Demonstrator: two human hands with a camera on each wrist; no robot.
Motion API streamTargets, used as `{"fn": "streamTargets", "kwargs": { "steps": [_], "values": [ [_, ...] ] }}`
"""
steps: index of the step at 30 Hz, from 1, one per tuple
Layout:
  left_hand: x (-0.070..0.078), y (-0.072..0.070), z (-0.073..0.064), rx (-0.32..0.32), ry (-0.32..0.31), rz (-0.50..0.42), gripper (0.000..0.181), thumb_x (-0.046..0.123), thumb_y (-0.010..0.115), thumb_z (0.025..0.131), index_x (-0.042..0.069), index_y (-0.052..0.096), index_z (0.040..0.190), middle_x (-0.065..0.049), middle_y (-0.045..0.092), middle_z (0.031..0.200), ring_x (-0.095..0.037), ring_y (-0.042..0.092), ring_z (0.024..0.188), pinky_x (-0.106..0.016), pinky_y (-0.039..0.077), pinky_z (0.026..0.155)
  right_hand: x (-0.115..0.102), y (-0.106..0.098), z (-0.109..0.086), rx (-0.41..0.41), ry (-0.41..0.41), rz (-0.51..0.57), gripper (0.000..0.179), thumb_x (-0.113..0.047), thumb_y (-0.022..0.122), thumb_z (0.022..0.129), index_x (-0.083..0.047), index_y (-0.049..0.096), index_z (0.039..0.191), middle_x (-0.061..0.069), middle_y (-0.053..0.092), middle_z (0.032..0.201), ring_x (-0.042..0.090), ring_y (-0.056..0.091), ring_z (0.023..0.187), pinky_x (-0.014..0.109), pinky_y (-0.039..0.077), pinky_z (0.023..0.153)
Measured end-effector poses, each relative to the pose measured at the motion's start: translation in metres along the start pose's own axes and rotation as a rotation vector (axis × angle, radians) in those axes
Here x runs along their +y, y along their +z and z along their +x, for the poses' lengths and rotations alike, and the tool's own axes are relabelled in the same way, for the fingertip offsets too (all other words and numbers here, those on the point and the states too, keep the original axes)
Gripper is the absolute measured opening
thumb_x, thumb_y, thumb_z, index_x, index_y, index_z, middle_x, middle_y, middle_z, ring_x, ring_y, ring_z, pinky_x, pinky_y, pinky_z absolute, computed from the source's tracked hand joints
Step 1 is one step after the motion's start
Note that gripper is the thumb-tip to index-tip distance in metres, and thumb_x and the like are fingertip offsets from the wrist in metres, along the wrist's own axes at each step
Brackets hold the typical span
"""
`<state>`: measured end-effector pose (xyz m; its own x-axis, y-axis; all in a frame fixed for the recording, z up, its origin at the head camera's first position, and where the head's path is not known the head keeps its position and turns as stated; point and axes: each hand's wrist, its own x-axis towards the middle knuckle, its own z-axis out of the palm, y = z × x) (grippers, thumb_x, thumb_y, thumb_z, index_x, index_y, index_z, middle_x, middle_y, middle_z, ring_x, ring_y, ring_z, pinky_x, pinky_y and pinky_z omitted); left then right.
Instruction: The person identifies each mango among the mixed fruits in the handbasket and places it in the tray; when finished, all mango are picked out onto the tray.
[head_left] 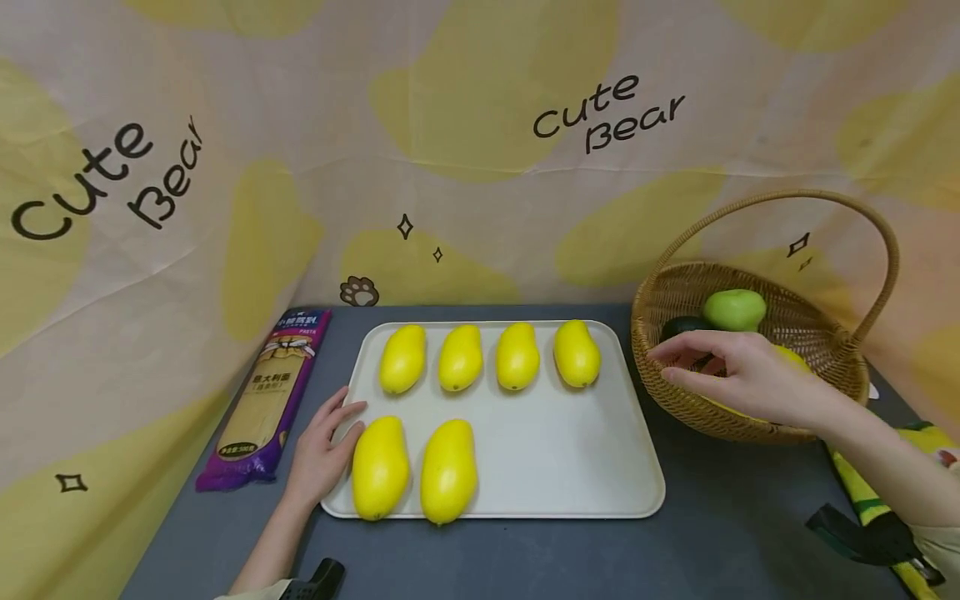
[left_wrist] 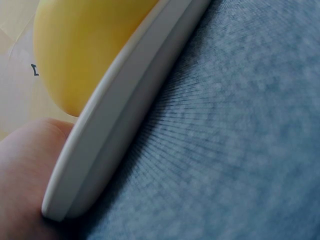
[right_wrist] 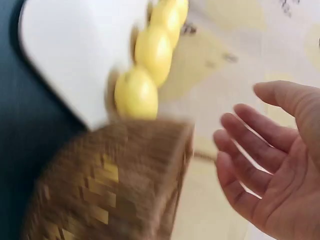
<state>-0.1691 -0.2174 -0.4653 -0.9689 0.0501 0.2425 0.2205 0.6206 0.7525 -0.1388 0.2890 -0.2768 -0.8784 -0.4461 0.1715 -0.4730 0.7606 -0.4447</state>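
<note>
My left hand [head_left: 324,457] rests at the left rim of a white tray [head_left: 562,450], its fingers along the edge and the thumb beside a yellow mango [head_left: 381,468]. A second mango [head_left: 448,472] lies to the right of that one in the front row. In the left wrist view, part of the hand [left_wrist: 30,175] shows against the tray's side [left_wrist: 115,110]. Over the wicker basket [head_left: 697,417] hovers my right hand [head_left: 750,375], fingers loosely bent and parted with nothing between them. The basket holds a green fruit [head_left: 735,310], a dark rounded item [head_left: 684,327] and something yellow, partly hidden by the hand.
Several mangoes stand in a row along the tray's back, the rightmost mango [head_left: 577,354] nearest the basket. A purple pasta packet [head_left: 262,400] lies left of the tray. The basket's tall handle [head_left: 787,196] arches up. A yellow-green package [head_left: 862,483] lies at right. Patterned cloth [head_left: 465,167] hangs behind.
</note>
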Motion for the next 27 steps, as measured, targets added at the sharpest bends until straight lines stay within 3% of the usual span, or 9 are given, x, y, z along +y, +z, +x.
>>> {"fn": "streamTargets", "kwargs": {
  "steps": [6,12,17,21,27],
  "values": [
    [-0.001,-0.001,-0.001,-0.001,-0.002,-0.007,0.030,0.013,0.062,0.096,0.002,0.065,0.123,-0.017,0.040,0.150,-0.038,0.036,0.137,-0.057,0.036,0.104,0.039,-0.019,0.009,-0.202,0.018,-0.092,0.023,-0.017,0.070,0.091,-0.011,0.068,0.113,-0.011,0.066,0.095,0.001,0.062,0.080,0.023,0.053,0.066],
    [-0.001,-0.001,-0.001,-0.005,-0.007,-0.007,0.030,0.015,0.061,0.096,0.003,0.065,0.124,-0.017,0.040,0.150,-0.038,0.036,0.137,-0.058,0.036,0.103,0.066,-0.029,0.025,-0.545,0.154,-0.047,0.044,-0.029,0.070,0.090,-0.003,0.061,0.124,-0.001,0.063,0.107,0.014,0.060,0.093,0.028,0.051,0.075],
    [-0.002,0.000,-0.001,-0.010,-0.009,-0.009,0.031,0.016,0.061,0.097,0.003,0.064,0.125,-0.017,0.039,0.150,-0.039,0.036,0.137,-0.058,0.036,0.103,0.083,-0.026,0.036,-0.773,0.230,-0.033,0.060,-0.025,0.075,0.083,0.004,0.053,0.131,0.012,0.058,0.116,0.030,0.056,0.103,0.039,0.049,0.080],
    [-0.004,0.001,-0.001,-0.010,-0.009,-0.004,0.030,0.016,0.061,0.097,0.004,0.064,0.125,-0.016,0.039,0.150,-0.039,0.036,0.137,-0.058,0.037,0.103,0.089,-0.019,0.037,-0.827,0.269,-0.069,0.065,-0.022,0.077,0.076,0.000,0.052,0.132,0.014,0.057,0.118,0.029,0.054,0.103,0.039,0.048,0.081],
    [-0.003,0.001,0.000,-0.001,0.002,-0.005,0.030,0.014,0.061,0.097,0.003,0.065,0.124,-0.017,0.040,0.150,-0.039,0.036,0.137,-0.058,0.037,0.103,0.092,-0.011,0.037,-0.792,0.223,-0.096,0.060,-0.019,0.077,0.073,0.000,0.056,0.125,0.008,0.059,0.110,0.022,0.054,0.094,0.036,0.048,0.077]
  ]
}}
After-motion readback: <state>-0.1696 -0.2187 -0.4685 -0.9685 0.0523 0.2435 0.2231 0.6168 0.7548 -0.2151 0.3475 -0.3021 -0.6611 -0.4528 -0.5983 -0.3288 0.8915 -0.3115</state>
